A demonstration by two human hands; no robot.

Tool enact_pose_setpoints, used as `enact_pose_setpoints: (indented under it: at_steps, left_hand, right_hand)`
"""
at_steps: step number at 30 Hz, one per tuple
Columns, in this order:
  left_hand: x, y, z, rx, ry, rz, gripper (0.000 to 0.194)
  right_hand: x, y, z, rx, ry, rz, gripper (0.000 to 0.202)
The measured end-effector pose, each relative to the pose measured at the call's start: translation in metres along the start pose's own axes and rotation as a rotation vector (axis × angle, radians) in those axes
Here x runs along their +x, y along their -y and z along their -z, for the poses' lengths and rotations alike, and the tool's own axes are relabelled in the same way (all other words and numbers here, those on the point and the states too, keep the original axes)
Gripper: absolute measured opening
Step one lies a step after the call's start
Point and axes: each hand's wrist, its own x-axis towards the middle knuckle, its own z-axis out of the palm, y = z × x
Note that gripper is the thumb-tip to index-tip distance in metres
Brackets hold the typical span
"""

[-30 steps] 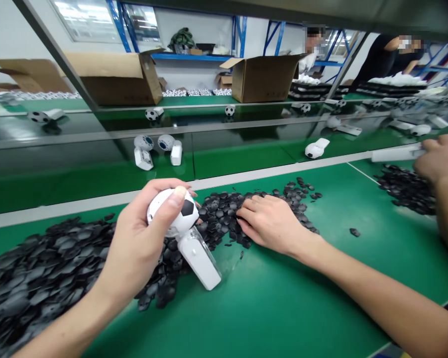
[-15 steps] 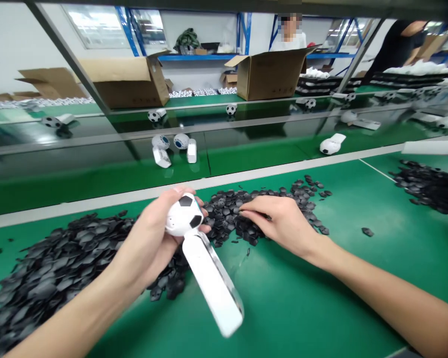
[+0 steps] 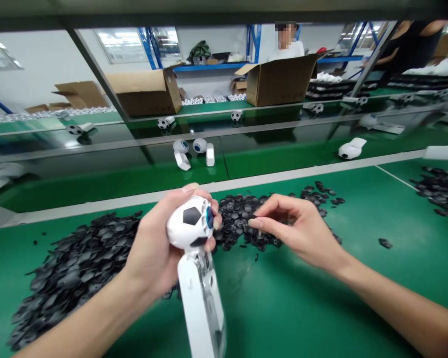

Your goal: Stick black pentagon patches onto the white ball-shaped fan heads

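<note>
My left hand (image 3: 153, 243) is wrapped round the ball-shaped head of a white device (image 3: 199, 298) patterned like a football. Black patches dot the head, a blue lens-like disc faces right, and the long white body hangs down toward me. My right hand (image 3: 298, 228) pinches a small black piece (image 3: 254, 217) between thumb and forefinger, just above a pile of small black pieces (image 3: 233, 216). Below and left of my left hand lies a larger heap of black pieces (image 3: 82, 263), partly covered by my forearm.
Beyond the white rail (image 3: 269, 178), a green belt (image 3: 261, 161) carries several football-patterned devices (image 3: 209, 153). Large cardboard boxes (image 3: 283, 82) stand farther back, with a person (image 3: 288, 48) behind them. A single black piece (image 3: 386, 242) lies at right, near another black heap (image 3: 440, 189).
The device in my left hand has turned, so its blue disc shows and its body points more straight down. My right hand has risen slightly from the pile with a black piece. The view has shifted left.
</note>
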Motion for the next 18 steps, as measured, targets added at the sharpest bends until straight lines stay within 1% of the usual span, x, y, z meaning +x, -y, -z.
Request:
enact_pose_setpoints:
  at_steps: [2, 4, 6, 8, 9, 10, 11, 13, 14, 15, 18]
  left_hand:
    - [-0.009, -0.008, -0.003, 0.173, 0.095, -0.264, 0.032]
    - [-0.016, -0.012, -0.005, 0.425, 0.121, -0.548, 0.036]
    - [-0.018, -0.011, -0.005, 0.626, 0.169, -0.853, 0.033]
    - [-0.015, -0.005, -0.002, 0.691, 0.293, -1.131, 0.033]
    - [-0.013, 0.0, 0.0, 0.68, 0.358, -1.231, 0.033]
    - [-0.01, 0.004, 0.001, 0.652, 0.389, -1.295, 0.033]
    - [-0.007, 0.009, 0.003, 0.617, 0.383, -1.315, 0.032]
    - [-0.003, 0.015, 0.006, 0.554, 0.344, -1.29, 0.029]
    - [-0.002, 0.017, 0.007, 0.529, 0.351, -1.29, 0.03]
    - [-0.001, 0.017, 0.008, 0.521, 0.373, -1.294, 0.031]
    - [-0.001, 0.012, 0.007, 0.575, 0.504, -1.343, 0.035]
  right_hand:
    - [-0.003, 0.016, 0.0, 0.101, -0.004, -0.002, 0.03]
    - [-0.008, 0.032, -0.002, 0.209, -0.001, -0.001, 0.028]
    - [-0.015, 0.046, -0.007, 0.319, 0.032, -0.024, 0.027]
    - [-0.02, 0.057, -0.012, 0.429, 0.101, -0.079, 0.028]
    - [-0.022, 0.061, -0.015, 0.477, 0.139, -0.112, 0.028]
    - [-0.023, 0.064, -0.017, 0.517, 0.17, -0.142, 0.028]
    - [-0.024, 0.065, -0.019, 0.549, 0.189, -0.165, 0.027]
    - [-0.024, 0.066, -0.022, 0.591, 0.214, -0.198, 0.026]
    - [-0.024, 0.066, -0.022, 0.605, 0.223, -0.215, 0.026]
    - [-0.025, 0.065, -0.023, 0.615, 0.232, -0.236, 0.026]
    - [-0.026, 0.064, -0.023, 0.665, 0.271, -0.333, 0.028]
